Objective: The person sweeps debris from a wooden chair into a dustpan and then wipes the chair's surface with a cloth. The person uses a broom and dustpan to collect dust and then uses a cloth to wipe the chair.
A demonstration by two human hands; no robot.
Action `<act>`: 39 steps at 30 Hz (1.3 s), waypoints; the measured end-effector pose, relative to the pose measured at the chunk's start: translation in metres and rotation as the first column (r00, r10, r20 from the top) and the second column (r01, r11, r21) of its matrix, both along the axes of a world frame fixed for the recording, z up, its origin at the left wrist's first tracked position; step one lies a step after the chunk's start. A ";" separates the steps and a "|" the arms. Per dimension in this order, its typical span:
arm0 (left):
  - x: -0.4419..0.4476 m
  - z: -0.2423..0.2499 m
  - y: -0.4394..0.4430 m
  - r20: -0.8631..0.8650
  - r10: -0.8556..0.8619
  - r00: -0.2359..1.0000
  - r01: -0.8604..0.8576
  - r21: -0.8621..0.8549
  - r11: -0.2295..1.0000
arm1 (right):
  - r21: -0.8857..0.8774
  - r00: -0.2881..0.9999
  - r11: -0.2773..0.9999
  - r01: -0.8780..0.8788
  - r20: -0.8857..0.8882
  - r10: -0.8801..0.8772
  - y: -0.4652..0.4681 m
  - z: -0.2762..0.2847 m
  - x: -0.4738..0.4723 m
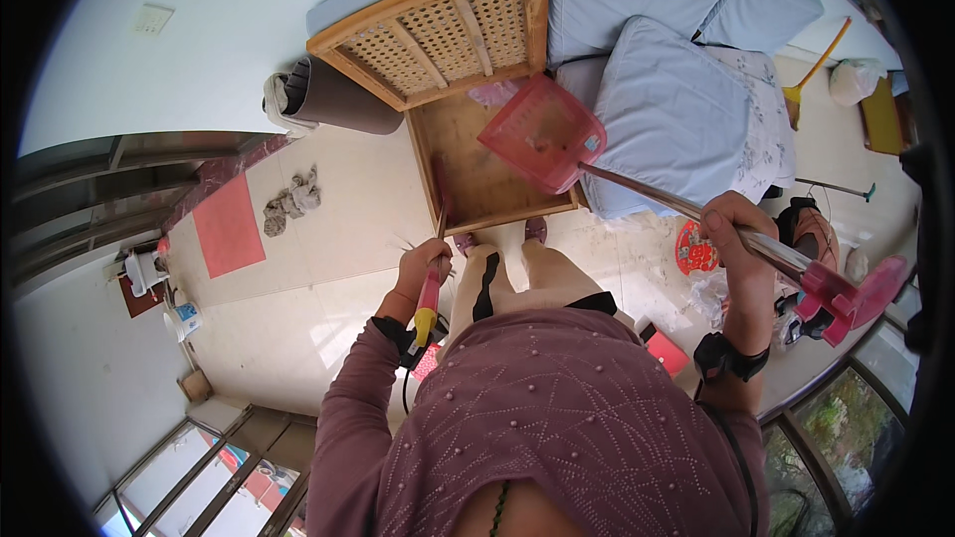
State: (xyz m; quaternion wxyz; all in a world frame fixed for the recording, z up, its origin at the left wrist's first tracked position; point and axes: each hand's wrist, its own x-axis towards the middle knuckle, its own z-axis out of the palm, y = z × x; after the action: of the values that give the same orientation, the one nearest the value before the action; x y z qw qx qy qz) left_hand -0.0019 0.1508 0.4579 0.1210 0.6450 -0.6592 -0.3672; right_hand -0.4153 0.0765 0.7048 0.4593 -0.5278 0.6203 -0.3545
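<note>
My right hand (739, 227) is wrapped around the metal handle of a pink long-handled dustpan (548, 134). The pan is held over an open wooden storage box (492, 216) at the sofa, and some dark debris shows in it. My left hand (425, 268) grips a pink and yellow handle (427, 302), whose shaft reaches down to the left side of the box; its far end is blurred inside. A slatted wooden lid with woven mesh (440, 37) stands raised behind the box. Part of a pinkish plastic bag (496, 93) lies at the box's back.
Blue cushions (671, 112) are piled right of the box. A rolled grey mat (351, 101) stands left of it. On the floor lie a crumpled cloth (292, 201), a red mat (229, 226) and a round red decoration (695, 247). A yellow broom (809, 78) leans at the far right.
</note>
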 end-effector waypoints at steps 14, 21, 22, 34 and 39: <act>-0.042 -0.017 -0.009 -0.170 0.226 0.959 -0.242 -0.080 0.967 | -0.017 0.999 1.000 -0.001 -0.038 0.000 0.005 -0.002 -0.008; -0.084 -0.053 -0.062 -0.574 0.481 0.662 -0.519 0.112 0.848 | -0.045 0.999 0.999 -0.011 -0.046 0.009 0.008 0.008 -0.007; -0.079 -0.048 -0.068 -0.609 0.511 0.606 -0.549 0.145 0.823 | -0.046 0.999 0.999 -0.006 -0.054 0.003 0.008 0.008 -0.007; 0.005 0.111 -0.071 -0.250 -0.047 0.967 0.090 0.163 0.982 | -0.128 0.997 0.990 0.068 -0.024 -0.071 0.010 0.018 -0.027; 0.003 0.105 -0.100 -0.425 -0.275 0.862 0.382 0.189 0.905 | -0.163 0.992 0.981 0.107 -0.045 -0.116 0.023 0.026 -0.022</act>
State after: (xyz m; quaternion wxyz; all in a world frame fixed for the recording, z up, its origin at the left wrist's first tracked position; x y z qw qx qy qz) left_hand 0.0011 0.0511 0.5631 0.0964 0.4466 -0.6675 -0.5880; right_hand -0.4376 0.0993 0.7304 0.3779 -0.5368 0.6306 -0.4140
